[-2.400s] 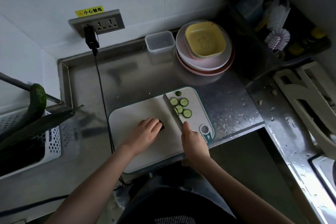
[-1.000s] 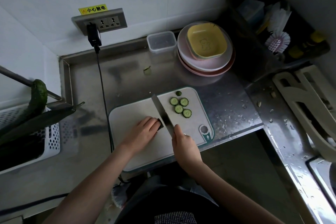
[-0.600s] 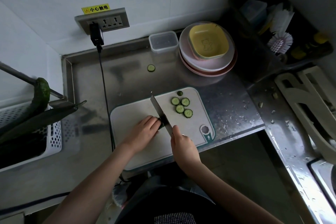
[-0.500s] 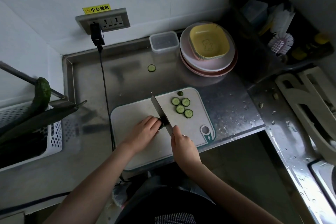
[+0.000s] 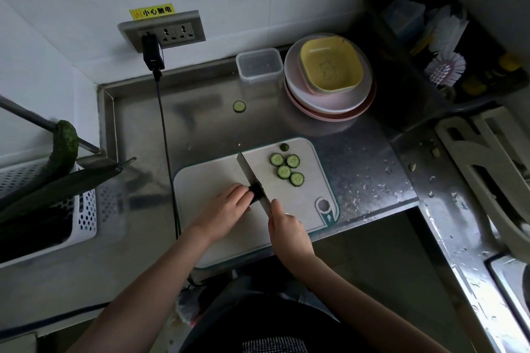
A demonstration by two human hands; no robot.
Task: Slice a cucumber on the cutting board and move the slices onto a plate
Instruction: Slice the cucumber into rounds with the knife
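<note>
Cucumber stub (image 5: 256,191) at frame centre on cutting board (image 5: 206,180), nearly hidden under left hand (image 5: 226,209), whose curled fingers pin it. Right hand (image 5: 286,231) grips knife (image 5: 252,180), blade touching stub. Four slices (image 5: 286,170) right of blade; stray slice (image 5: 239,106) on table (image 5: 200,123), upper centre (off board). Plates (image 5: 329,100) upper right, bare of slices. Risk: stub short, fingertips beside blade, nick likely; more slices rolling off. Yellow label (image 5: 152,11) above socket: "小心触电".
</note>
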